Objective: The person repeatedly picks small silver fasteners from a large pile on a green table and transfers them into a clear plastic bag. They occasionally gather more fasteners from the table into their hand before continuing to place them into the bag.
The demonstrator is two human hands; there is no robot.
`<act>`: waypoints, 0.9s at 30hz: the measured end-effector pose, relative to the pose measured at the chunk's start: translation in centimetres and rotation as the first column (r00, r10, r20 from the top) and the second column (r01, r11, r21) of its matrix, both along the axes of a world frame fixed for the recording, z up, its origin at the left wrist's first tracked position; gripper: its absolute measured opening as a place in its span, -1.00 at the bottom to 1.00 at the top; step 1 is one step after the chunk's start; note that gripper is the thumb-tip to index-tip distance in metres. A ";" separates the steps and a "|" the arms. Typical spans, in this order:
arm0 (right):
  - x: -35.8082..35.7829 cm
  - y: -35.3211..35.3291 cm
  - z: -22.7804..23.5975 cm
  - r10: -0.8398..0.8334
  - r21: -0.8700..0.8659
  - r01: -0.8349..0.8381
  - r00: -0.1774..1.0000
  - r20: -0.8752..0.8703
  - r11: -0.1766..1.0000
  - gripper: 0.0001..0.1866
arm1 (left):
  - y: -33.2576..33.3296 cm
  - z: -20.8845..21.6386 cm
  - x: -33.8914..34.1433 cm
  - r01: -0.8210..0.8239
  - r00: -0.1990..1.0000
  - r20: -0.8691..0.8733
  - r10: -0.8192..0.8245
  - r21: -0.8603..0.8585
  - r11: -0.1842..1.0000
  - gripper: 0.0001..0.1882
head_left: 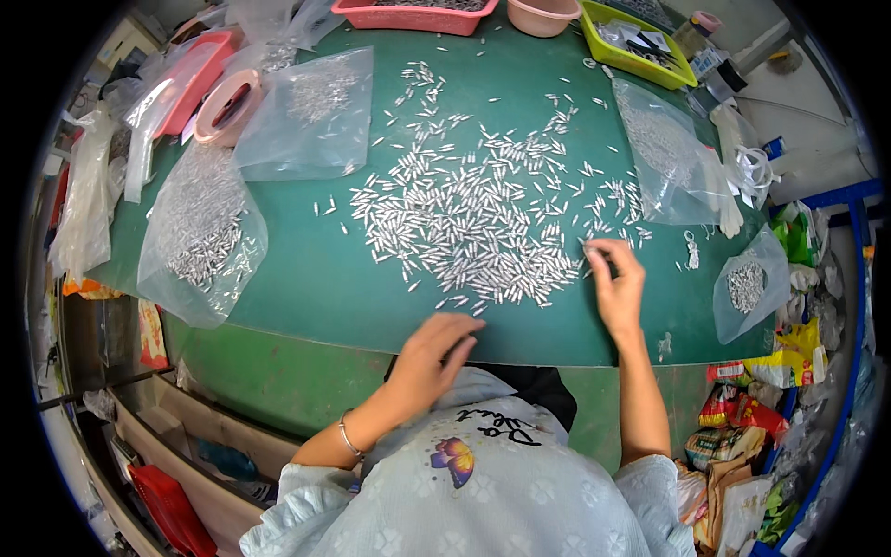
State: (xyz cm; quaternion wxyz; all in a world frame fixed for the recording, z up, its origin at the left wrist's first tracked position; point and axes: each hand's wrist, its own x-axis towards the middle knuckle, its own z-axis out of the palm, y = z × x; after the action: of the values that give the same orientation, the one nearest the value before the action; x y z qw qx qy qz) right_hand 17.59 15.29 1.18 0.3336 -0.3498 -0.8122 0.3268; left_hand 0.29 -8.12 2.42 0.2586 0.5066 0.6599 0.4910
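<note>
A large spread of small, pointed silver metal pieces (464, 218) lies loose across the green tabletop (306, 288). My right hand (619, 290) is at the right edge of this spread, thumb and forefinger brought together in a pinch. Whatever is between those fingertips is too small to make out. At the table's front edge is my left hand (429, 360), its fingers reaching to the right and the thumb held apart. Nothing shows in it. Its fingertips are just short of the nearest loose pieces.
Clear plastic bags of small metal pieces lie left (200, 241), back left (320, 107), right (664, 148) and far right (745, 286). Along the back are a red tray (418, 17), a pink bowl (543, 19) and a yellow-green basket (640, 60). A drawer (186, 446) is lower left.
</note>
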 end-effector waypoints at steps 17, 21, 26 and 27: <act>9.0 2.3 1.7 -0.266 0.330 0.202 0.950 0.163 0.922 -0.83 | 3.0 -1.5 -1.1 -0.082 0.920 -0.389 0.054 -0.055 0.995 -0.67; 2.9 -2.4 1.9 0.222 0.094 -0.240 0.961 0.164 0.966 -0.78 | 4.3 -1.6 0.2 -0.014 0.916 -0.402 -0.017 -0.075 0.997 -0.65; -0.2 -3.7 -0.1 0.224 0.163 -0.262 0.950 0.218 0.951 -0.84 | 5.2 -1.7 0.7 0.018 0.900 -0.431 -0.067 -0.118 0.993 -0.61; -0.2 -3.7 -0.3 0.211 0.176 -0.248 0.956 0.203 0.953 -0.85 | 5.2 -1.8 0.6 0.026 0.895 -0.438 -0.078 -0.123 0.992 -0.61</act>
State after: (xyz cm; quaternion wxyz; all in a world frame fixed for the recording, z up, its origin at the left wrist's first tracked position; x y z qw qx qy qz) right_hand 17.44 11.62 0.85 0.2510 -0.2458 -0.9031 0.2472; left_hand 0.90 -2.94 0.64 0.1434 0.6068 0.7144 0.3176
